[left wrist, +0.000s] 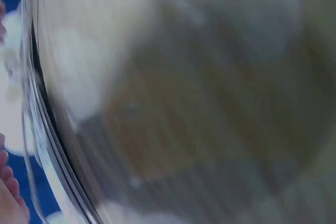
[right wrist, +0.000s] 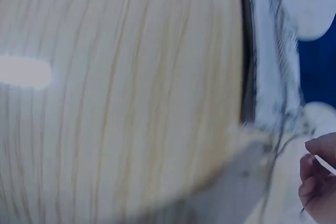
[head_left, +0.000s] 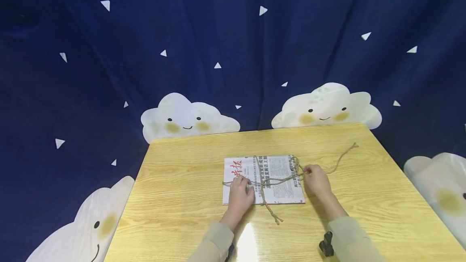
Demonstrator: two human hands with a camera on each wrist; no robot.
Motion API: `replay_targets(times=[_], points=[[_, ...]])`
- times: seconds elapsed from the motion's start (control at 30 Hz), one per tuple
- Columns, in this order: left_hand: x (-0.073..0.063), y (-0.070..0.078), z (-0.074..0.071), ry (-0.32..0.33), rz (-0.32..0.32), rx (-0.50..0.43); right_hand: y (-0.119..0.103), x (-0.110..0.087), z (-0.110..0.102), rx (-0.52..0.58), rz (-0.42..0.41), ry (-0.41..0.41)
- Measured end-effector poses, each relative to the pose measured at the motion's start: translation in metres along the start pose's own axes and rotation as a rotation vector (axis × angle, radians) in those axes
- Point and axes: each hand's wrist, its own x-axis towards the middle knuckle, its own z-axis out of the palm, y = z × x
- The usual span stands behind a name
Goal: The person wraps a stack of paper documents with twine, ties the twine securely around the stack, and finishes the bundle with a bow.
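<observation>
A flat, newspaper-wrapped packet [head_left: 285, 195] lies on the table, with brown twine [head_left: 270, 209] running across it both ways. My left hand [head_left: 241, 195] rests on its near left part, fingers on the printed paper close to the crosswise twine. At the packet's right edge, my right hand [head_left: 317, 179] pinches the twine, and a loose tail trails beyond it to the upper right. In the right wrist view, the right hand [right wrist: 320, 182] shows thumb and finger close together beside the packet [right wrist: 268, 51]. Only part of the left hand [left wrist: 10, 190] shows in the left wrist view.
The wooden table [head_left: 174, 173] extends around the packet on all sides. Behind it hangs a dark blue curtain [head_left: 218, 31] with white triangles and smiling clouds. A short twine end points toward the table's front. A black device [head_left: 326, 244] sits at the right wrist.
</observation>
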Motion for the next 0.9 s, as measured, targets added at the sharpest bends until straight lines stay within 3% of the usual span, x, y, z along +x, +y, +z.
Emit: replay_targets(times=[0.1, 0.27, 0.5, 0.77, 0.9], points=[[-0.007, 0.016, 0.005, -0.095, -0.065, 0.011, 0.016, 0.005, -0.002, -0.064, -0.019, 0.011], [-0.017, 0.035, 0.013, -0.289, -0.202, 0.053, 0.029, 0.008, 0.002, -0.081, -0.05, -0.049], [-0.023, 0.047, 0.022, -0.326, -0.213, 0.161, 0.036, 0.016, 0.011, -0.097, -0.062, -0.058], [-0.022, 0.058, 0.017, -0.342, -0.277, 0.229, 0.04, 0.021, 0.011, -0.11, -0.047, -0.113], [-0.02, 0.057, 0.013, -0.365, -0.315, 0.212, 0.04, 0.021, 0.01, -0.105, -0.031, -0.13]])
